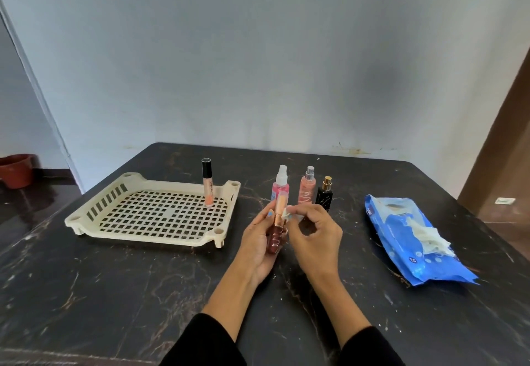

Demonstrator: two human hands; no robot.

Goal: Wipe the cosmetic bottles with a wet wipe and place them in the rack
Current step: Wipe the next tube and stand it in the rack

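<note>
My left hand (pixel 259 246) grips a slim lip gloss tube (pixel 277 228) with a rose-gold cap and dark red base, held tilted above the table. My right hand (pixel 314 238) pinches a small white wet wipe (pixel 288 214) against the tube's cap. A cream perforated rack (pixel 86 216) lies at the left, with one black-capped peach gloss tube (pixel 207 186) standing upright in its far right corner. Behind my hands stand a pink spray bottle (pixel 280 183), a peach spray bottle (pixel 307 189) and a small black perfume bottle (pixel 325 193).
A blue wet-wipe pack (pixel 413 251) lies at the right, a white wipe sticking out of its opening. The dark marble table (pixel 114 294) backs onto a pale wall. A red pot (pixel 15 170) sits on the floor at far left.
</note>
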